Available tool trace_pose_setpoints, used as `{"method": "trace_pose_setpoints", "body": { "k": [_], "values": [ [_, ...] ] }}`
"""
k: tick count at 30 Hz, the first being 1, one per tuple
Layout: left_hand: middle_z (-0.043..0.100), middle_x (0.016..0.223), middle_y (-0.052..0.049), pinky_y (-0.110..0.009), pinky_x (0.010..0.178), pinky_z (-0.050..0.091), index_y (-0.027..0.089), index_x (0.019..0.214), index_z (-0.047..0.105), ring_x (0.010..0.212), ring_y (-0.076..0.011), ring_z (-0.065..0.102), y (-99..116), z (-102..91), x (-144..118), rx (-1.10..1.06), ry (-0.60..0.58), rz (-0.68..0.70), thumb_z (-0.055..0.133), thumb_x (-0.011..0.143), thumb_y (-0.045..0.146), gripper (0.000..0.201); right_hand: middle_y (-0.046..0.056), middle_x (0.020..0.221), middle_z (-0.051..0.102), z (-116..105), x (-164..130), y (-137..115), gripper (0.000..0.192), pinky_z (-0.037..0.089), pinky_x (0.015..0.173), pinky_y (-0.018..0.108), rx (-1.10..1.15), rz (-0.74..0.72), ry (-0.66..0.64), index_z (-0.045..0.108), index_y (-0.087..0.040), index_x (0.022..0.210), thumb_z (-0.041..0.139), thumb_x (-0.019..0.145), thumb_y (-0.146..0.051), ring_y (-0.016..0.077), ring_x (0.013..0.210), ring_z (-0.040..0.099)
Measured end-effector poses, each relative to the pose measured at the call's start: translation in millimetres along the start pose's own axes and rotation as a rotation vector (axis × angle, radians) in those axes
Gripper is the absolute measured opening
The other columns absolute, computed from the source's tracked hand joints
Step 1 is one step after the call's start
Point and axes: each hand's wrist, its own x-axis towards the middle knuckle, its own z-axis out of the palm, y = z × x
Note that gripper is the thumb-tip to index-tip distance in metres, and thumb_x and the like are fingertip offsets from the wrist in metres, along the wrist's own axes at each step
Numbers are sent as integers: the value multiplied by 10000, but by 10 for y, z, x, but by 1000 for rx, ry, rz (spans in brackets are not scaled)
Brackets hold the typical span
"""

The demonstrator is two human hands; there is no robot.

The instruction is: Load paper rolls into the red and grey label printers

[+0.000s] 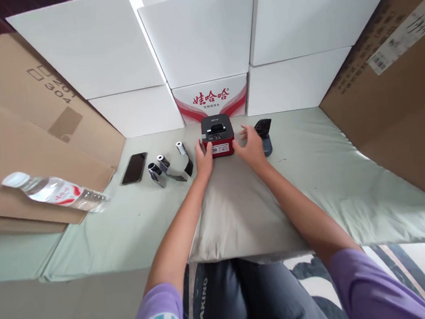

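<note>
A small red and black printer-like box (216, 135) stands on the pale green cloth (311, 170), at the far end of a grey pillow (236, 212). My left hand (204, 159) rests against its left side with fingers apart. Just right of the box, my right hand (251, 146) is spread open, close to its right side; I cannot tell whether it touches. Behind my right hand sits a dark blue-grey object (264, 135). Two small paper rolls (159, 165) and a white roll (180, 147) lie to the left, beside a black strip (188, 168).
A black phone (134, 168) lies left of the rolls. A plastic water bottle (55, 190) rests on flat cardboard (11, 143) at left. White boxes (201, 40) and a red-printed carton (210, 98) wall the back. A large brown carton (398, 96) stands at right.
</note>
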Motion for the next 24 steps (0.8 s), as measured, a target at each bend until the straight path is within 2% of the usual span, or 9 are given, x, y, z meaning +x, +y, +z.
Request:
{"method": "trace_pose_setpoints", "body": {
  "k": [2,3,5,7,12,15,18,21,24],
  "values": [
    [632,1298,-133,-427,1146,417,205,1191,575,1289,-275,573,49,-108,-255,173,25,92,698,893,401,378,185,1223,594,-209,-121,33,487,478,1076,612,-131,37,106,535,-178,1310,589,882,-404,352,1158,573],
    [650,1173,-110,-417,1075,456,205,1136,573,1160,-257,616,70,-147,-375,232,2,124,691,891,359,313,202,1243,565,-280,-179,73,525,443,1094,642,-197,74,146,529,-158,1300,623,854,-419,378,1207,530],
    [614,905,-32,-373,899,492,213,1034,563,880,-208,617,103,-188,-561,295,-79,137,656,888,285,187,252,1314,506,-332,-270,192,733,380,1107,703,-287,158,181,475,-112,1361,708,772,-481,439,1276,456],
    [531,749,24,-330,767,459,222,967,557,716,-175,552,123,-192,-653,306,-148,122,621,885,242,106,294,1375,456,-290,-317,329,962,350,1097,738,-301,215,154,379,-81,1460,757,706,-542,477,1286,434],
    [512,679,35,-308,684,390,228,889,569,659,-168,515,133,-209,-622,296,-191,128,591,866,201,42,261,1353,438,-216,-345,441,1124,382,1101,697,-276,232,79,256,-88,1592,775,676,-482,456,1243,470],
    [542,676,27,-312,684,393,232,873,592,660,-174,524,136,-273,-567,307,-188,133,592,866,205,27,208,1295,433,-321,-446,256,1115,443,1066,674,-296,201,64,269,-153,1624,783,681,-450,443,1229,474],
    [574,679,17,-309,687,396,232,832,609,661,-176,537,136,-368,-500,325,-181,140,600,858,208,36,166,1270,420,-402,-622,-44,1141,531,975,635,-278,92,52,246,-257,1650,807,688,-505,423,1192,491],
    [589,674,11,-299,684,394,227,805,614,657,-177,546,135,-477,-419,327,-174,122,602,856,214,54,155,1245,428,-358,-803,-350,1176,573,920,600,-239,-29,12,222,-298,1664,837,691,-541,410,1155,513],
    [582,644,18,-285,660,386,222,812,609,627,-170,541,150,-569,-356,298,-176,93,582,889,244,85,167,1231,456,-219,-969,-567,1206,568,918,624,-198,-82,-110,191,-318,1677,855,695,-539,424,1137,531]
  ]
}}
